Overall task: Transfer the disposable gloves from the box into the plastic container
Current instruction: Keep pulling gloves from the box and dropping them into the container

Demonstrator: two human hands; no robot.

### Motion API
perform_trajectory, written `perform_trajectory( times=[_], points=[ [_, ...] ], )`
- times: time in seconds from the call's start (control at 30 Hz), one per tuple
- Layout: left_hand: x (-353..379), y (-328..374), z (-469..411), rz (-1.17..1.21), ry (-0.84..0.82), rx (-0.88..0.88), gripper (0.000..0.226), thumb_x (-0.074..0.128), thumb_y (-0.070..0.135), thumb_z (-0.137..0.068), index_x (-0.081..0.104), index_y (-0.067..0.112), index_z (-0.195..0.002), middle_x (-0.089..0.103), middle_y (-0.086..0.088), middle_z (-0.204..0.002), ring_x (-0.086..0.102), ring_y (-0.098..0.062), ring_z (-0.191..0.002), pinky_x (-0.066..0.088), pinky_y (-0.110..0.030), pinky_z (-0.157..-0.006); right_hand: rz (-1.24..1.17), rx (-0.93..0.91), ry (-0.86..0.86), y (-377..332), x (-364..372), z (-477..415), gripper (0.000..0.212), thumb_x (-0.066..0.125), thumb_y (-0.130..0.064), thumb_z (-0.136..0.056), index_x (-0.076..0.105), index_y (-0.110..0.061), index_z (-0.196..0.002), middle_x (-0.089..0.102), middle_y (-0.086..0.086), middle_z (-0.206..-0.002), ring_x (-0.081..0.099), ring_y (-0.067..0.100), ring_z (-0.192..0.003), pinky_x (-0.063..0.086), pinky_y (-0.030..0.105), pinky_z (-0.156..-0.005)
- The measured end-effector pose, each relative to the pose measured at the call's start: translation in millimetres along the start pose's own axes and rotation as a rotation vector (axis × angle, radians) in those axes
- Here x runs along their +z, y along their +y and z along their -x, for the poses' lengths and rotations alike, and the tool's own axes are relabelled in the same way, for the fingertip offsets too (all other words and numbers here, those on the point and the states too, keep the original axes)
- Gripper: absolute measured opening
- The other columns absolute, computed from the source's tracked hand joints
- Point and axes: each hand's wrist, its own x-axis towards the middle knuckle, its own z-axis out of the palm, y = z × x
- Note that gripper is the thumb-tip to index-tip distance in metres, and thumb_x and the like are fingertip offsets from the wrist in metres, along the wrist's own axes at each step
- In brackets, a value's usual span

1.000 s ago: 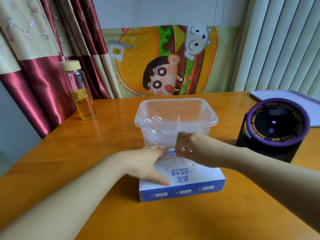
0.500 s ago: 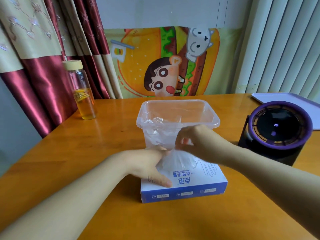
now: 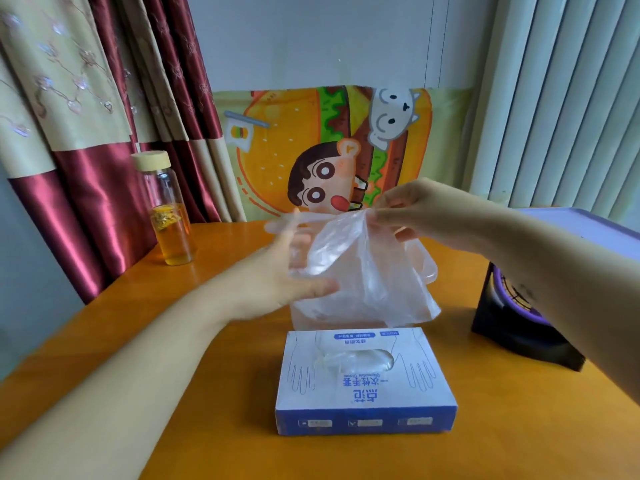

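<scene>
A clear plastic disposable glove (image 3: 367, 271) hangs in the air over the table, pinched at its top edge by my right hand (image 3: 419, 209). My left hand (image 3: 280, 271) is held flat with straight fingers against the glove's left side, partly behind the film. The blue and white glove box (image 3: 363, 386) lies flat in front, with more clear gloves showing in its oval opening. The transparent plastic container (image 3: 430, 268) stands just behind the box and is mostly hidden by the hanging glove.
A glass bottle (image 3: 169, 216) of amber liquid with a pale lid stands at the back left of the wooden table (image 3: 225, 427). A black and purple round device (image 3: 512, 317) sits to the right, and a pale tray (image 3: 595, 226) lies behind it.
My right hand has pulled a glove out of the box and lifted it above the container. My left hand left the box top and rose to the glove's side.
</scene>
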Motion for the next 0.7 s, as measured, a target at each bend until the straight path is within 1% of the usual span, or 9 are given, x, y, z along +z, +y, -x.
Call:
perform_trajectory(
  times=[0.03, 0.1, 0.2, 0.27, 0.37, 0.43, 0.5, 0.6, 0.7],
  points=[
    [-1.1, 4.7, -1.0, 0.026, 0.088, 0.008, 0.129, 0.071, 0.064, -0.059, -0.021, 0.040, -0.147, 0.019, 0.018, -0.155, 0.032, -0.004, -0.136, 0.033, -0.026, -0.107, -0.068, 0.034, -0.018, -0.2, 0.1, -3.6, 0.015, 0.060, -0.026, -0.091, 0.070, -0.016, -0.088, 0.073, -0.001, -0.088, 0.070, 0.011, -0.081, 0.056, 0.022, -0.077],
    [-1.1, 15.5, -4.8, 0.032, 0.262, 0.052, 0.133, 0.071, 0.058, -0.059, -0.033, 0.041, -0.140, -0.002, 0.013, -0.160, 0.021, -0.009, -0.143, 0.033, -0.025, -0.103, -0.186, 0.107, -0.060, -0.1, -0.3, -11.1, 0.015, 0.057, -0.019, -0.093, 0.068, -0.010, -0.091, 0.072, 0.007, -0.093, 0.068, 0.020, -0.089, 0.055, 0.030, -0.084],
    [-2.2, 24.9, -16.1, -0.004, 0.432, 0.134, 0.129, 0.076, 0.047, -0.069, -0.030, 0.040, -0.142, -0.008, 0.008, -0.160, 0.010, -0.005, -0.143, 0.027, -0.011, -0.100, -0.332, 0.206, -0.118, 0.8, -2.3, -22.1, 0.018, 0.049, -0.013, -0.097, 0.065, -0.005, -0.094, 0.069, 0.011, -0.095, 0.065, 0.022, -0.088, 0.053, 0.032, -0.085],
    [-6.2, 30.8, -24.8, -0.041, 0.486, 0.176, 0.119, 0.077, 0.039, -0.076, -0.019, 0.040, -0.147, 0.000, 0.009, -0.159, 0.013, -0.001, -0.140, 0.021, -0.007, -0.096, -0.434, 0.246, -0.208, 3.0, -2.1, -28.2, 0.019, 0.051, -0.016, -0.096, 0.065, -0.004, -0.096, 0.071, 0.008, -0.088, 0.067, 0.017, -0.080, 0.054, 0.030, -0.079],
    [-15.8, 38.9, -42.1, -0.109, 0.484, 0.229, 0.101, 0.076, 0.037, -0.078, 0.006, 0.036, -0.151, 0.018, 0.010, -0.153, 0.018, -0.005, -0.141, 0.023, -0.018, -0.105, -0.450, 0.287, -0.302, 8.9, -0.4, -38.6, 0.022, 0.051, -0.021, -0.095, 0.067, -0.006, -0.093, 0.072, 0.003, -0.082, 0.068, 0.011, -0.074, 0.052, 0.024, -0.069],
    [-21.5, 36.7, -58.4, -0.192, 0.404, 0.213, 0.085, 0.075, 0.039, -0.078, 0.028, 0.026, -0.148, 0.036, 0.009, -0.143, 0.030, -0.012, -0.137, 0.030, -0.029, -0.109, -0.460, 0.313, -0.351, 14.8, 2.1, -46.5, 0.024, 0.048, -0.021, -0.096, 0.067, -0.006, -0.095, 0.073, 0.006, -0.089, 0.068, 0.015, -0.080, 0.054, 0.027, -0.076],
    [-22.3, 30.9, -72.8, -0.210, 0.302, 0.161, 0.073, 0.072, 0.041, -0.080, 0.040, 0.022, -0.142, 0.049, 0.005, -0.137, 0.045, -0.014, -0.128, 0.039, -0.037, -0.106, -0.459, 0.328, -0.419, 23.9, 6.5, -55.5, 0.026, 0.048, -0.023, -0.097, 0.065, -0.005, -0.106, 0.069, 0.013, -0.108, 0.065, 0.022, -0.099, 0.049, 0.036, -0.096],
    [-19.3, 21.9, -90.6, -0.251, 0.301, 0.055, 0.034, 0.063, 0.029, -0.088, 0.062, 0.010, -0.115, 0.067, -0.009, -0.108, 0.061, -0.023, -0.100, 0.051, -0.042, -0.089, -0.363, 0.367, -0.441, 35.1, 15.8, -66.4, 0.033, 0.051, -0.033, -0.095, 0.062, -0.008, -0.115, 0.066, 0.012, -0.114, 0.062, 0.025, -0.107, 0.046, 0.041, -0.100],
    [-16.8, 11.1, -100.3, -0.195, 0.353, -0.049, 0.018, 0.055, 0.021, -0.092, 0.061, 0.006, -0.083, 0.058, -0.009, -0.070, 0.057, -0.024, -0.066, 0.044, -0.031, -0.058, -0.210, 0.247, -0.170, 37.8, 20.3, -71.0, 0.043, 0.050, -0.047, -0.092, 0.057, -0.016, -0.120, 0.063, 0.006, -0.115, 0.062, 0.022, -0.102, 0.050, 0.038, -0.094]
  ],
)
